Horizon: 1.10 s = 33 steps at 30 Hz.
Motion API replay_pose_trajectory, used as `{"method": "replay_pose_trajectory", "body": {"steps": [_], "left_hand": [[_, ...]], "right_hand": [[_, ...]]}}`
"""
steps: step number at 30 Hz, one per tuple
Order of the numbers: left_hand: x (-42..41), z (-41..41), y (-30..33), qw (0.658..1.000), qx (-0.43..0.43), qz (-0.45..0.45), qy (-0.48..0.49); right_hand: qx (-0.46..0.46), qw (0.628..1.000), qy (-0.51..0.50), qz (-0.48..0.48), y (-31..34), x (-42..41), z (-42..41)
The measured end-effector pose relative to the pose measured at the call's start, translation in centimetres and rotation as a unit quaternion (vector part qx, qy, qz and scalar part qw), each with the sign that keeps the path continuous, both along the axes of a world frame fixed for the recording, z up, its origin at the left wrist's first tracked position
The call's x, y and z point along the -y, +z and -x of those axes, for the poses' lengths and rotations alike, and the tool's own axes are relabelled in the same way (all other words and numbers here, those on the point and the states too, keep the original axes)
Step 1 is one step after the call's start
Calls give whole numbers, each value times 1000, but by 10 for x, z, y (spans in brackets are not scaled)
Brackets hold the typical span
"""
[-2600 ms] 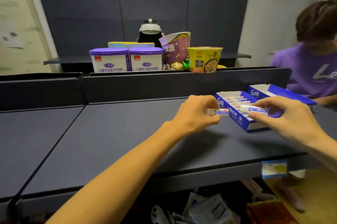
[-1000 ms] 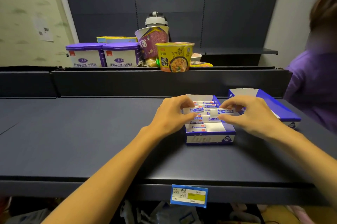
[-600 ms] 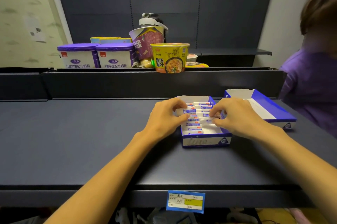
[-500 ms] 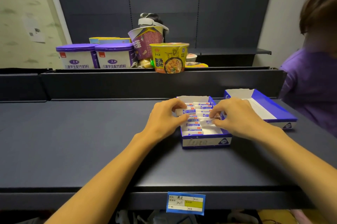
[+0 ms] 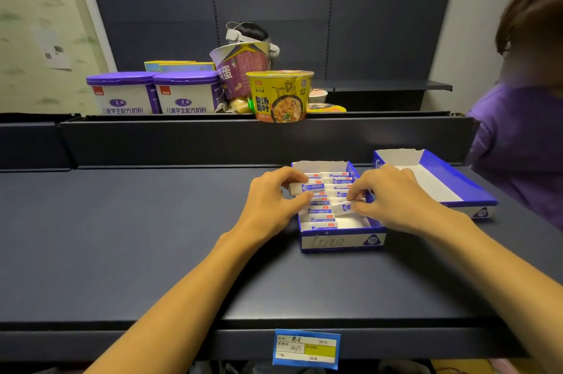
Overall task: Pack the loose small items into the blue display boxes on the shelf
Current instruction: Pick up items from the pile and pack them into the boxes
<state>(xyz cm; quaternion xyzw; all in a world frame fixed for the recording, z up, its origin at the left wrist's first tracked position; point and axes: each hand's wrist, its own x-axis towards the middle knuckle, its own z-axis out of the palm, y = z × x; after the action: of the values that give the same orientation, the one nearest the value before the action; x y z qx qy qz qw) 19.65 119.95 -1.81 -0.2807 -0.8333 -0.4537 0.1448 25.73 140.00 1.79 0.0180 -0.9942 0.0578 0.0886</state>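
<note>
Two hands work over the near blue display box [image 5: 341,241] on the shelf [image 5: 137,236]: left hand [image 5: 274,206] pinches one small eraser [image 5: 306,187], right hand [image 5: 396,200] pinches another eraser [image 5: 342,207] inside the box.

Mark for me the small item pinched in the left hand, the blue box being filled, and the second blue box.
small item [image 5: 306,187], head view, on its blue label.
blue box being filled [image 5: 341,242], head view, front wall.
second blue box [image 5: 451,180], head view, right side wall.

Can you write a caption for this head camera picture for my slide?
Two hands tuck small white erasers into a blue cardboard display box.
</note>
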Motion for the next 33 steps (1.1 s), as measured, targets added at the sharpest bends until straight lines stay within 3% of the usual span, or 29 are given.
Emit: {"method": "replay_pose_trajectory", "body": {"steps": [10, 16, 21, 33], "left_hand": [[0, 0, -1, 1000, -8, -2, 2], [-1, -3, 2, 1000, 14, -17, -6], [-3, -4, 8, 999, 9, 52, 1], [-27, -16, 32, 991, 27, 127, -32]], "right_hand": [[20, 1000, -9, 5, -4, 3, 4], [-29, 998, -24, 51, -6, 2, 0], [-112, 982, -57, 142, -8, -12, -9], [-135, 969, -55, 197, -12, -28, -23]]}}
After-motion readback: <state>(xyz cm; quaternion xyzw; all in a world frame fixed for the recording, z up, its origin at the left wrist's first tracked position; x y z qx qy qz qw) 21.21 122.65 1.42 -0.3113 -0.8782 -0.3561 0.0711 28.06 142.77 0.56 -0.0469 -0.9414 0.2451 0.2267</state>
